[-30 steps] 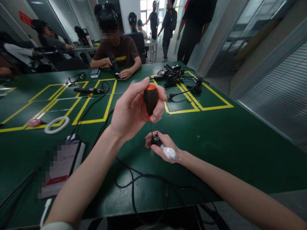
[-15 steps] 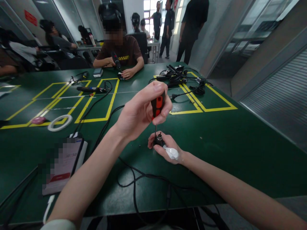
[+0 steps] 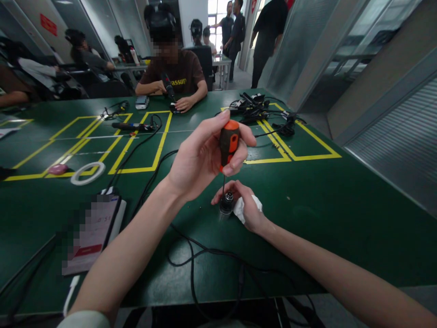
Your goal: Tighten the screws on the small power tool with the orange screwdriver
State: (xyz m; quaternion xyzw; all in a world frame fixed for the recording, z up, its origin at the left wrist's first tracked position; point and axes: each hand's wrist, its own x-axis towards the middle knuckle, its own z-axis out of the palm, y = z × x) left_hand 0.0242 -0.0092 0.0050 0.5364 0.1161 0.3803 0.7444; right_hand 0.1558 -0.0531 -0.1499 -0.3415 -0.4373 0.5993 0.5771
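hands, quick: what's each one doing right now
Left hand: closed on the orange-and-black screwdriver, held upright.
Right hand: fingers closed on a small black metal connector on the table, white cloth in palm.

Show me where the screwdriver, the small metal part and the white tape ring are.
screwdriver (image 3: 228, 143), head view, on its orange and black handle.
small metal part (image 3: 226, 202), head view, on its top.
white tape ring (image 3: 75, 177), head view, on its left rim.

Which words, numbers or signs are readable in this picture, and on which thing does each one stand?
"assun": yellow letters on the brown T-shirt of the person across the table; the start is hidden by an arm.
Red wall sign: too blurred to read.
Red sign by the far doorway: too small to read.
Paper beside the left arm: pixelated, unreadable.
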